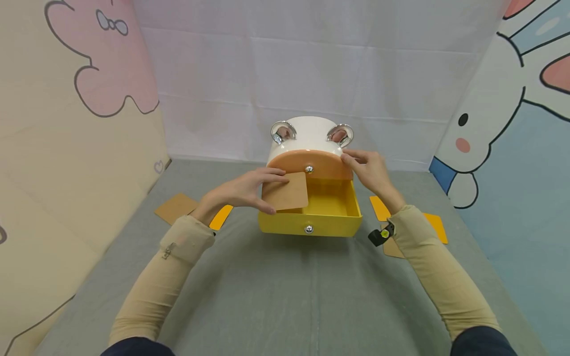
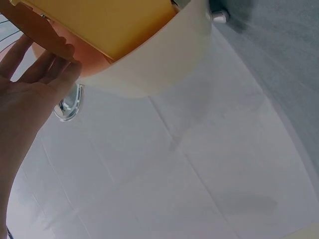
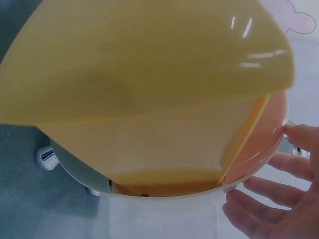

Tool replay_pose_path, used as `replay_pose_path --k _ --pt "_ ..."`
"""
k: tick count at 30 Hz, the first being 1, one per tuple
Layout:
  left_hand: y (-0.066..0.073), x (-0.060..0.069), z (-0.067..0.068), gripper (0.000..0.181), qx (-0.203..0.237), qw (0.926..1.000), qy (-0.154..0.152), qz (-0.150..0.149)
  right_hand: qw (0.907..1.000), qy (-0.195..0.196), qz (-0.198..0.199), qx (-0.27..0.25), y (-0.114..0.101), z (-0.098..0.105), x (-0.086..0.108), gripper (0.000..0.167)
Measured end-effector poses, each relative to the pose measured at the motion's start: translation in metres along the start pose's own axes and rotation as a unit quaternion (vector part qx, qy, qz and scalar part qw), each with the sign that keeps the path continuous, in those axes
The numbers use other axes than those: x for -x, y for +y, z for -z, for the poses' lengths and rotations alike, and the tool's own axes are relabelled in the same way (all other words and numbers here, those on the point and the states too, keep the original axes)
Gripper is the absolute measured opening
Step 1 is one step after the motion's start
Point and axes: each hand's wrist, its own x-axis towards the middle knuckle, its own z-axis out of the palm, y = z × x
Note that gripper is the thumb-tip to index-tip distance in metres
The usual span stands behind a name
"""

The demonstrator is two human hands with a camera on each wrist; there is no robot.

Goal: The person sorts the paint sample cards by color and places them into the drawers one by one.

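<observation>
A brown square card with rounded corners is held in my left hand, between thumb and fingers, over the left part of a pulled-out yellow drawer. The left wrist view shows the card edge-on at the fingertips. The drawer belongs to a white rounded box with silver ears and an orange upper front. My right hand touches the box's right side near the top. In the right wrist view its thumb meets the rim, while the fingers extend along the side.
A brown card and a yellow-orange card lie left of the box. Yellow-orange cards and a brown card lie right, partly behind the forearm. A white cloth wall stands behind.
</observation>
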Motion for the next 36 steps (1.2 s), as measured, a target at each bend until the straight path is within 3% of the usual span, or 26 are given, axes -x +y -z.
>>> replay_pose_path --k 10,13,18,22,26,33,36 --pt "0.004 -0.01 -0.009 0.068 -0.011 0.9995 -0.02 -0.023 1.0 -0.001 0.001 0.0 0.0 -0.003 0.001 0.043" --pt "0.002 -0.007 -0.008 0.068 0.007 0.9999 -0.005 -0.007 1.0 -0.001 0.002 -0.001 0.001 -0.004 0.001 0.043" --pt "-0.013 0.012 0.001 0.065 0.044 0.9962 0.052 0.055 1.0 -0.004 0.0 -0.005 0.0 -0.005 0.001 0.043" --pt "-0.04 0.034 0.01 0.06 0.049 0.9864 0.103 0.118 0.9999 -0.006 0.003 -0.008 0.001 -0.004 0.0 0.043" --pt "-0.079 0.059 0.014 0.06 0.04 0.971 0.139 0.19 0.9999 -0.009 0.006 -0.009 0.0 -0.002 -0.001 0.044" --pt "-0.152 0.106 0.004 0.066 0.027 0.9379 0.152 0.311 1.0 -0.004 -0.002 -0.007 0.002 0.001 -0.001 0.044" --pt "-0.172 0.126 -0.002 0.07 0.014 0.9305 0.14 0.338 1.0 -0.002 -0.002 -0.004 0.001 0.001 -0.001 0.044"
